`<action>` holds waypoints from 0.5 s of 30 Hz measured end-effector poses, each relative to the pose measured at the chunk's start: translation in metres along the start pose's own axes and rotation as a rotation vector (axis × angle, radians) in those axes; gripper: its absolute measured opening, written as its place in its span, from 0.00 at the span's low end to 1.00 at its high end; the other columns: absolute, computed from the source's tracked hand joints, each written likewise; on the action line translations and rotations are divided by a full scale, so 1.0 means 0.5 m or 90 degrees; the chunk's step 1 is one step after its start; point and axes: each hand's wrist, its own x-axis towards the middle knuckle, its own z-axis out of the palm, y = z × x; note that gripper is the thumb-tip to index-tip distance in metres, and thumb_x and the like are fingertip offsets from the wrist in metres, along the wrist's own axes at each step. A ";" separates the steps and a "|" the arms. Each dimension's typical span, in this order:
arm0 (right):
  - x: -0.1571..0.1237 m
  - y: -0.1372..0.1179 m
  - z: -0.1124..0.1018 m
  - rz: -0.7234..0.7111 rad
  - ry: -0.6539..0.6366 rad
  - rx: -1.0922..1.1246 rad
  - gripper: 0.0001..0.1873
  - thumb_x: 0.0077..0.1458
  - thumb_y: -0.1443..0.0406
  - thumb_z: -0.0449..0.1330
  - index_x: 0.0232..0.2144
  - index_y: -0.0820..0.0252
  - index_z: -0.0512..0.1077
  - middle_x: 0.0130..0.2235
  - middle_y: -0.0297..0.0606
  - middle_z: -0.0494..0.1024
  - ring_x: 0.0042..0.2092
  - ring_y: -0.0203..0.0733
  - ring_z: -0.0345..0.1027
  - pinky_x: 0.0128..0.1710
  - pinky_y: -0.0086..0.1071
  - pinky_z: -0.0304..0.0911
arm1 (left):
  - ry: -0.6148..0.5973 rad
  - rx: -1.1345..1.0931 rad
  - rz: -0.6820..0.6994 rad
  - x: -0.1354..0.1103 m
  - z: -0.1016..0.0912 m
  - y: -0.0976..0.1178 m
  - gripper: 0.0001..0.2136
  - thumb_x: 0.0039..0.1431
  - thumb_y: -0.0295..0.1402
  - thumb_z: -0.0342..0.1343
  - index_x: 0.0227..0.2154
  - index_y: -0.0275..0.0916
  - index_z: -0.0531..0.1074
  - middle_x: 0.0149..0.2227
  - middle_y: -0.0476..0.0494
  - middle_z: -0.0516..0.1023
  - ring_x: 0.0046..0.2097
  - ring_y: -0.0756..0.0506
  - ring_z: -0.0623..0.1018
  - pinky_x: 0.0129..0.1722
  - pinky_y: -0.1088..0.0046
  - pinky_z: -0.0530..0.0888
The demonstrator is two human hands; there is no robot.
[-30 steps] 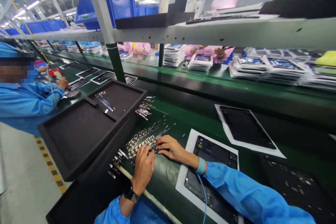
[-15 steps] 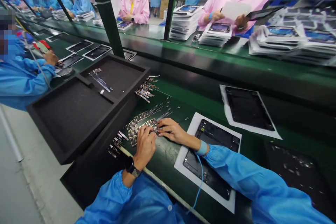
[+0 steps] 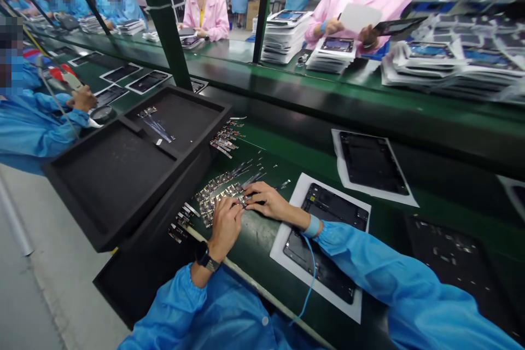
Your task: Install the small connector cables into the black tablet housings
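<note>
My left hand (image 3: 226,223), a dark watch on its wrist, is closed with its fingertips on a small circuit board (image 3: 243,202) at the edge of a group of similar boards. From the other side my right hand (image 3: 267,202) pinches the same board; the fingers hide most of it. Rows of small circuit boards (image 3: 210,209) with thin flex tails lie on the green bench just beyond my fingers. Beneath my right wrist, which wears a blue band with a cord, a black tablet housing (image 3: 324,262) rests on a white sheet (image 3: 296,188).
Black foam trays (image 3: 110,175) stand at the left, with a few boards (image 3: 152,120) in the upper one. More flex strips (image 3: 225,141) lie beside them. Another black housing (image 3: 371,161) sits on the dark belt (image 3: 283,115). A co-worker's hand (image 3: 84,98) is at far left.
The housing on the belt has shifted left, and another sheet shows at the right edge. My hands stay together at the board, almost unmoved. The view has shifted slightly.
</note>
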 end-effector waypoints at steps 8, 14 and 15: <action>0.013 -0.017 -0.014 -0.008 -0.030 -0.050 0.17 0.63 0.54 0.58 0.39 0.60 0.79 0.43 0.48 0.80 0.48 0.48 0.73 0.48 0.43 0.66 | 0.030 0.051 0.005 -0.026 -0.026 -0.015 0.10 0.64 0.23 0.53 0.27 0.39 0.73 0.35 0.43 0.77 0.38 0.43 0.74 0.39 0.63 0.72; 0.022 -0.031 0.025 -0.060 -0.046 -0.087 0.15 0.66 0.56 0.56 0.40 0.58 0.79 0.44 0.47 0.79 0.52 0.50 0.70 0.48 0.44 0.63 | 0.009 0.056 -0.009 -0.014 -0.023 -0.012 0.11 0.62 0.22 0.54 0.24 0.39 0.71 0.35 0.42 0.77 0.40 0.42 0.73 0.38 0.62 0.72; 0.025 -0.031 0.030 -0.061 -0.041 -0.076 0.15 0.66 0.57 0.56 0.37 0.58 0.79 0.43 0.46 0.79 0.51 0.49 0.71 0.48 0.44 0.63 | 0.006 0.059 -0.013 -0.013 -0.022 -0.012 0.11 0.62 0.22 0.53 0.24 0.39 0.71 0.35 0.42 0.77 0.40 0.42 0.73 0.38 0.61 0.72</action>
